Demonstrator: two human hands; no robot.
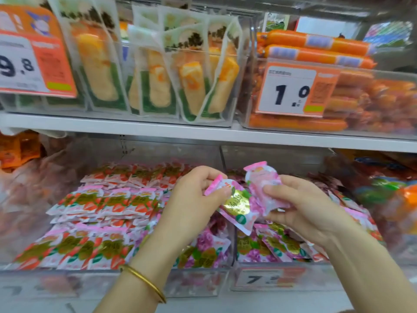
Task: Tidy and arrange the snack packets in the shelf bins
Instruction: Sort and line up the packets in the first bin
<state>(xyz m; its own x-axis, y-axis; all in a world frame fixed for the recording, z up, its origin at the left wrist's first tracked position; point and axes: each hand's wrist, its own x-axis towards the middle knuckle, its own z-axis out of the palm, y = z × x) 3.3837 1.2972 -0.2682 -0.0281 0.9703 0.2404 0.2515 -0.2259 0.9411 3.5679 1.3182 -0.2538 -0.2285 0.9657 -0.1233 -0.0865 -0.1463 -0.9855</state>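
My left hand (194, 199) pinches a pink snack packet with a gold label (237, 206) by its top corner. My right hand (300, 206) grips a second pink packet (261, 184), held upright with its plain back showing. Both packets hang above the divide between two clear bins on the lower shelf. The left bin (198, 283) holds neat rows of pink, red and gold packets (101, 204). Similar packets (277, 245) lie loosely piled in the right bin (270, 281).
The upper shelf (203, 129) carries a clear bin of white and green pouches (158, 71) and a bin of orange sausages (316, 50) with price tags (291, 91). Bagged goods lie far left (27, 177) and far right (388, 195) on the lower shelf.
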